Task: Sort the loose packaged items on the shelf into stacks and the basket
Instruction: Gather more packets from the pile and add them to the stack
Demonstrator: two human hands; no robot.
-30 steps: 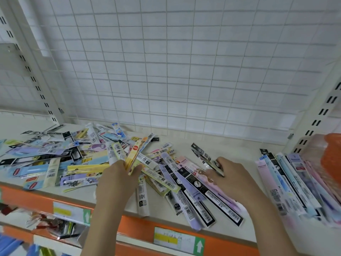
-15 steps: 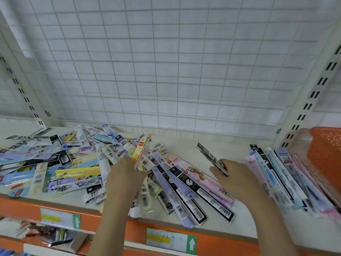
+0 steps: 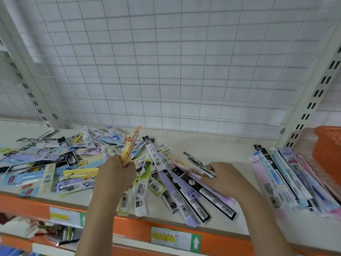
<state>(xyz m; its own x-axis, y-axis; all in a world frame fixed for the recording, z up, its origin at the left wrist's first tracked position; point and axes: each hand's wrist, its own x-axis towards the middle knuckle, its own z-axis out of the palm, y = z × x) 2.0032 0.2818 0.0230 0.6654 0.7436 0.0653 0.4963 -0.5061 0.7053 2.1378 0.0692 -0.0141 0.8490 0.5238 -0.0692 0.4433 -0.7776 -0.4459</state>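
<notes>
The left hand [image 3: 115, 169] was curled in a fist around a small bunch of yellow packets [image 3: 130, 145], holding them upright so they fanned out above the knuckles, over the middle of the shelf [image 3: 212, 150]. The right hand [image 3: 224, 177] lay low on the shelf with its fingers bent, pinching a narrow black packet [image 3: 198, 161] that pointed away to the left and back; the palm rested on a spread of long purple, pink and black packets [image 3: 186, 193] that ran out toward the orange front edge [image 3: 132, 228] of the shelf.

To the left, a loose pile of mixed packets [image 3: 48, 163] covered the shelf, lying at all angles, in blue, yellow, purple and black. To the right, well apart from the hands, a tidier stack of long packets [image 3: 282, 180] lay side by side, just beside an orange basket [image 3: 328, 150] at the far right. A white wire grid [image 3: 166, 61] formed the back wall. Price labels [image 3: 175, 238] with green arrows sat on the front edge, and more goods showed blurred on the lower shelf [image 3: 55, 233].
</notes>
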